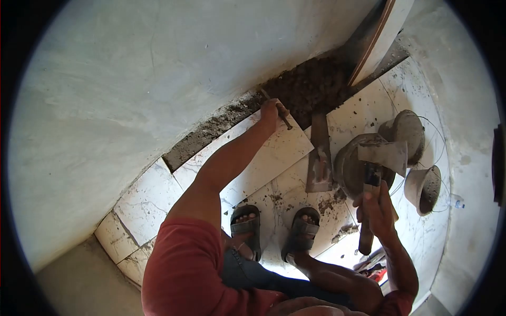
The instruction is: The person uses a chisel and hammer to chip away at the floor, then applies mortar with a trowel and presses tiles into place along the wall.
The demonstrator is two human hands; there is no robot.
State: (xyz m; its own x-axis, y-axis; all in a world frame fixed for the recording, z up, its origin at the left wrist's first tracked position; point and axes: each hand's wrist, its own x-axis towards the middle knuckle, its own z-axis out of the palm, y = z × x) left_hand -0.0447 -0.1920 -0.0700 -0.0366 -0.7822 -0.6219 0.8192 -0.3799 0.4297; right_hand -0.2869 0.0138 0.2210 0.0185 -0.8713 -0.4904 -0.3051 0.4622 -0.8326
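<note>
My left hand (270, 113) is closed around a thin metal rod like a chisel (286, 122), over the corner of a white marbled tile (263, 152). Just past that tile lies a bed of dark, loose mortar (311, 84) along the wall. My right hand (375, 210) grips a hatchet-like tool (365, 242), its broad, flared grey head raised above a mortar-stained bucket (350, 166). Between my hands, a long plastering float (319, 181) rests on the floor, its far end touching the mortar.
Two more dirty buckets with wire handles, one farther off (408, 131) and one nearer (424, 192), lie at the right. A board or door edge (377, 47) stands near the mortar. Crumbs of mortar dot the tiles around my sandals (246, 227). Plastered wall (132, 79) borders the left.
</note>
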